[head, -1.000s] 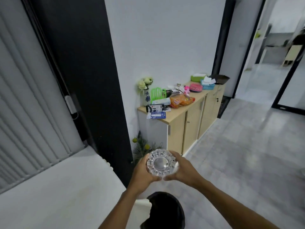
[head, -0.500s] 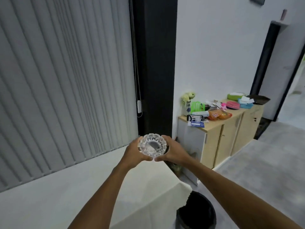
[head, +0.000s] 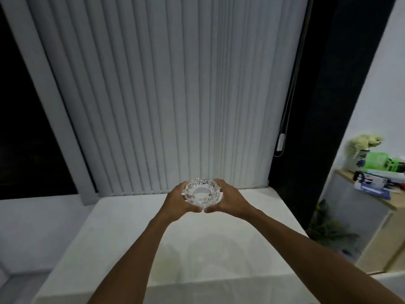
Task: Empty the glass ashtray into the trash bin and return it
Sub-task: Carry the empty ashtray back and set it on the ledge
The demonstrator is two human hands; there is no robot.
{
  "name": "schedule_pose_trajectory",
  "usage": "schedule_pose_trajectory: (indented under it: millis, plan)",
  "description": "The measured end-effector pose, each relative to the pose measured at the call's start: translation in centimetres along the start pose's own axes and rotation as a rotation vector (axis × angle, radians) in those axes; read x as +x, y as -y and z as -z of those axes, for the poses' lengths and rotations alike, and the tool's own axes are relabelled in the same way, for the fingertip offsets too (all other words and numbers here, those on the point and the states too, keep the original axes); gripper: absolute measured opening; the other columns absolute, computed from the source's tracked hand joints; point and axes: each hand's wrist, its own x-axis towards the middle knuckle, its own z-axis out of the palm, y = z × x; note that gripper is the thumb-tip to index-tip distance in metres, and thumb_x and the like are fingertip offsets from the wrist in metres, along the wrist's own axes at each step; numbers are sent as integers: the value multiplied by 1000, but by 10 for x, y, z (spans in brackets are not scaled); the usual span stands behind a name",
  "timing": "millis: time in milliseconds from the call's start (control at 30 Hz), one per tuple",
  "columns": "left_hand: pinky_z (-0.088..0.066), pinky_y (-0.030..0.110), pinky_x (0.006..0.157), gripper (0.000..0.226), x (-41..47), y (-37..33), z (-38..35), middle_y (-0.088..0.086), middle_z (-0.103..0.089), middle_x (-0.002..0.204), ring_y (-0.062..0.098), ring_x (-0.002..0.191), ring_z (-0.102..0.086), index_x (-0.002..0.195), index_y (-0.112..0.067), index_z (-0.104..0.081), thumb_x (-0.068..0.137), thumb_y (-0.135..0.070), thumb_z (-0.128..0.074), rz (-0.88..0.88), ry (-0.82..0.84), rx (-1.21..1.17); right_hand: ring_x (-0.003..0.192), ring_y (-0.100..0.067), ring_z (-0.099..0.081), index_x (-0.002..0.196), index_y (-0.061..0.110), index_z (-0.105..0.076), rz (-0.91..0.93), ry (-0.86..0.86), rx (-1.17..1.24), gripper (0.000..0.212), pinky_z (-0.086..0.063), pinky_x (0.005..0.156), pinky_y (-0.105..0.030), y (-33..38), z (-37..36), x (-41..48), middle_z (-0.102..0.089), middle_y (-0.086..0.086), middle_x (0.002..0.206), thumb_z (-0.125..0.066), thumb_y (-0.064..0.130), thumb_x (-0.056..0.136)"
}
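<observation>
I hold the round cut-glass ashtray (head: 201,194) in both hands above the far part of a white table (head: 131,249). My left hand (head: 177,202) cups its left side and my right hand (head: 228,199) cups its right side, thumbs almost meeting beneath it. The ashtray faces up and looks empty. The trash bin is out of view.
White vertical blinds (head: 171,95) hang right behind the table. A black pillar (head: 328,106) stands to the right, with a blind cord weight (head: 280,142) beside it. Further right a wooden cabinet (head: 377,227) carries a vase of flowers (head: 359,152) and boxes.
My view has swung left from the bin and cabinet to face the table and blinds. Both hands have carried the ashtray from above the black bin to above the white table.
</observation>
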Motion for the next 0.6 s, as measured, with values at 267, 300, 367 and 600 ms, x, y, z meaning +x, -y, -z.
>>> schedule_pose_trajectory:
  millis: [267, 300, 367, 600]
  plan:
    - [-58, 14, 63, 94, 31, 66, 51, -5, -71, 118, 14, 101, -72, 133, -25, -57, 54, 1, -100, 82, -85, -27, 110, -11, -65, 127, 33, -57, 65, 98, -1, 84, -56, 94, -40, 0, -71, 74, -67, 12, 123, -100, 38, 55]
    - [-60, 17, 67, 94, 40, 72, 52, -7, -71, 118, 16, 103, -73, 132, -27, -57, 54, 2, -100, 83, -88, -43, 110, -11, -65, 128, 31, -57, 63, 108, -7, 85, -56, 95, -40, -5, -75, 85, -67, 11, 123, -100, 38, 55]
    - [-63, 26, 74, 89, 65, 88, 53, -7, -72, 117, 21, 105, -74, 124, -32, -60, 52, 3, -100, 78, -86, -68, 111, -10, -64, 130, 32, -57, 56, 133, -13, 87, -55, 96, -40, -19, -85, 112, -66, 11, 124, -99, 41, 54]
    - [-64, 33, 79, 86, 135, 134, 34, -15, -72, 111, 20, 105, -73, 108, -46, -60, 40, -7, -97, 98, -74, -170, 114, -3, -61, 132, 35, -57, -13, 134, 0, 92, -52, 99, -37, -79, -109, 171, -64, 19, 126, -99, 44, 51]
